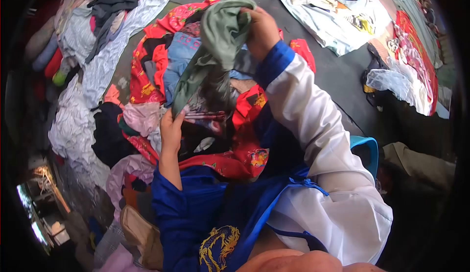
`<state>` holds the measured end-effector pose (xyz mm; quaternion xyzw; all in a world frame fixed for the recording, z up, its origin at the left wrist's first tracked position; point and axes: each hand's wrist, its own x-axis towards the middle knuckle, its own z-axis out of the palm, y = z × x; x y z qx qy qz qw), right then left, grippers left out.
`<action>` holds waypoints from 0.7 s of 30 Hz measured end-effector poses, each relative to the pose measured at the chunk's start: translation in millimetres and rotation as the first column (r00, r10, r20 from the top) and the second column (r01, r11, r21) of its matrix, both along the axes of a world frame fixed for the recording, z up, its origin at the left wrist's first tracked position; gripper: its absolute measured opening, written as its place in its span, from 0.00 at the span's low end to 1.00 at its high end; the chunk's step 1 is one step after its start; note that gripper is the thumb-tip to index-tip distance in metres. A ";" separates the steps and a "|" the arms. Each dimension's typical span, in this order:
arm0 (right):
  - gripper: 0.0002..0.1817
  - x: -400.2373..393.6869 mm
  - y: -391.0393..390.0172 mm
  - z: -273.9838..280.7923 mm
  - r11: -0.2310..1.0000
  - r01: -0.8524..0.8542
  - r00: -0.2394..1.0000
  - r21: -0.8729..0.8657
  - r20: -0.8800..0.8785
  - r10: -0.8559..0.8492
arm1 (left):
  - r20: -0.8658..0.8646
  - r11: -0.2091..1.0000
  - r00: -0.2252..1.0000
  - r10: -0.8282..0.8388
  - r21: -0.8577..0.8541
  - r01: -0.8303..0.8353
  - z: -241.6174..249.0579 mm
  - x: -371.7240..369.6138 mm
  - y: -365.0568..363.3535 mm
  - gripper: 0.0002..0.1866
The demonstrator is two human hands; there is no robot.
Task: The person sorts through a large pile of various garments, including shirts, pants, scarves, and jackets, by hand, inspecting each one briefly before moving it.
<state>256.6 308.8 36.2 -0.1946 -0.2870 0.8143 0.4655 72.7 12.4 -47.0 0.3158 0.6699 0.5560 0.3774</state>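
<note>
A grey-green garment (223,34) is stretched between my two hands over a heap of clothes. My right hand (263,31), raised at the upper middle, grips its bunched upper end. Lower and to the left, my left hand (171,127) pinches the garment's lower tip. Behind and below the garment lie blue denim (182,59) and a red floral cloth (245,161), which curves around the heap. A pink crumpled cloth (142,117) rests just left of my left hand.
White sheets (105,66) and piled clothes run along the left. At the upper right, more garments lie on a pale cloth (313,24). A blue plastic rim (373,157) shows beside my right sleeve. Red and white fabrics (413,66) lie at the far right.
</note>
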 end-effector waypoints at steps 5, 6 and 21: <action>0.08 24.8 43.1 -51.0 0.783 -0.061 0.893 0.619 0.385 -0.234 | 0.431 0.947 0.901 0.052 0.265 -0.182 23.7 -26.9 -5.0 0.15; 0.09 24.8 42.2 -53.1 0.691 -0.095 0.872 0.717 0.395 -0.290 | 0.482 0.940 0.874 0.060 0.268 -0.212 26.0 -28.8 -4.0 0.16; 0.30 -13.3 -133.4 -63.8 0.336 -0.748 0.600 0.572 0.799 -0.022 | 0.439 0.938 0.857 -0.270 0.322 0.131 45.2 0.9 7.2 0.19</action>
